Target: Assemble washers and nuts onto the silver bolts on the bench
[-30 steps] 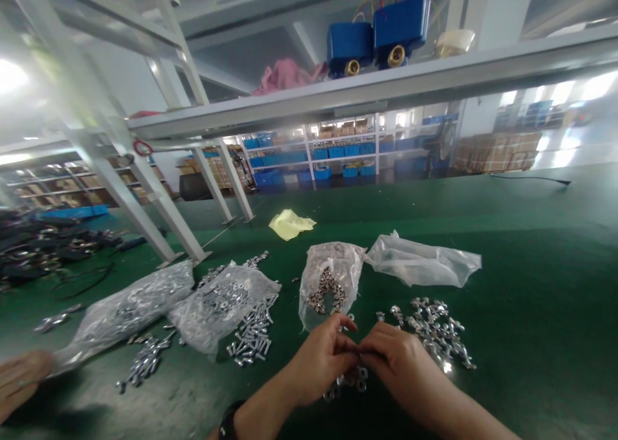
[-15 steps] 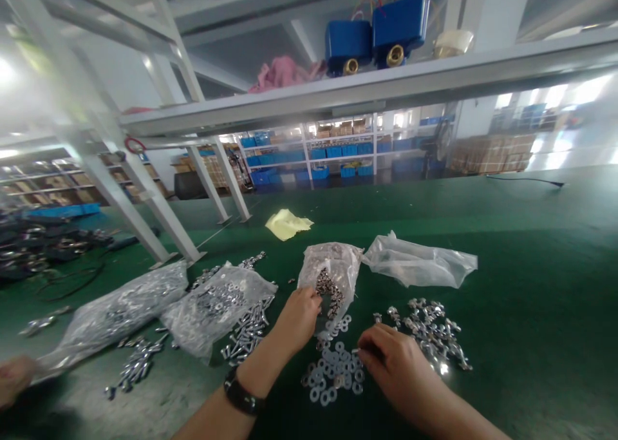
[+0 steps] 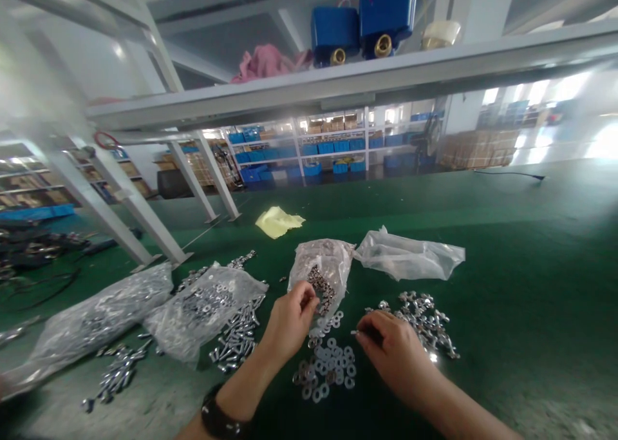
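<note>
My left hand is curled in a pinch at the mouth of a clear plastic bag holding small dark metal parts. What its fingertips grip is too small to name. My right hand is closed in a pinch on a small screw, just right of a loose pile of flat washers on the green table. A heap of wing nuts lies close behind my right hand. A black watch sits on my left wrist.
Two more clear bags of hardware and loose bolts lie to the left. An almost flat clear bag and a yellow cloth lie further back. Grey frame legs stand at the left, a shelf overhead.
My hands were joined over the washers a second ago. The left one has since reached out to the bag's mouth. The view has shifted slightly, and the other person's hand at far left has dropped out of sight.
</note>
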`<state>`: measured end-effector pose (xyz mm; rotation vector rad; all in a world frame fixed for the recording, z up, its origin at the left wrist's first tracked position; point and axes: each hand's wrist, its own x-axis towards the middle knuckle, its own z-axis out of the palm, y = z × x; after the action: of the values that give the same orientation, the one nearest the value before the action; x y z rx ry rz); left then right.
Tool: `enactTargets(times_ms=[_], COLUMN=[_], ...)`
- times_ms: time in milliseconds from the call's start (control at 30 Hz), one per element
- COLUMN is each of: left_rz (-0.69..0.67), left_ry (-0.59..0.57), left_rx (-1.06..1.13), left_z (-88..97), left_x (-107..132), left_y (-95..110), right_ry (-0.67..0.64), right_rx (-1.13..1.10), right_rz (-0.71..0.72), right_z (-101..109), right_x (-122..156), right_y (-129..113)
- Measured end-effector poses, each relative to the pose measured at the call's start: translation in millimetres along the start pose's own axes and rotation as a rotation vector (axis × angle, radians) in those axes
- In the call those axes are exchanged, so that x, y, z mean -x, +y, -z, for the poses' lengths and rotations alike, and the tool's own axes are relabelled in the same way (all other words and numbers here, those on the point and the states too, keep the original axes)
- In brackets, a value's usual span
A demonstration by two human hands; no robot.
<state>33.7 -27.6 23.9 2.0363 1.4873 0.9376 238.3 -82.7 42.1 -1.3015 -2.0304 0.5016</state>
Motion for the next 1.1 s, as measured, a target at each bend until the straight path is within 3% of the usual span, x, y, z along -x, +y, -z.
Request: enactTargets(times_ms=[100,133,200,367,500,933,1100], left_rz=[0.107,0.124,0.110,-0.059,-0.154,-0.140,-0.093], left_ry=[-0.217,-0.284,-0.331,-0.112,-0.119,-0.168,-0.125], left_rx=[0.509,0.537,0.383,-0.152,-0.379,-0.309,-0.242], left_z=[-5.1,-9.4,-20.4,-42.3,-44.7,-38.0,-32.9], left_x=[0.8,0.1,-2.3,-5.1,-2.2,-8.0,-1.5], left_y=[19.6,22.6,21.9,3.5,-0.1,-5.2,4.3], right_ry=[0.024,0.027,0.030,0.044,0.042,0.027,0.033], right_rx=[-0.001,0.001,0.006,0.011,0.016,0.014,0.002], right_rz=[-0.015,-0.019,-0.022,-0.013,-0.014,-0.007,-0.006], right_z=[0.2,0.1,-0.3,-0.8,-0.5,-2.6,-3.8], right_x=[-1.2,-1.4,-1.7,-2.3,-2.3,-1.7,-1.9], right_y=[0.9,1.5,2.9,5.6,5.1,5.4,5.1])
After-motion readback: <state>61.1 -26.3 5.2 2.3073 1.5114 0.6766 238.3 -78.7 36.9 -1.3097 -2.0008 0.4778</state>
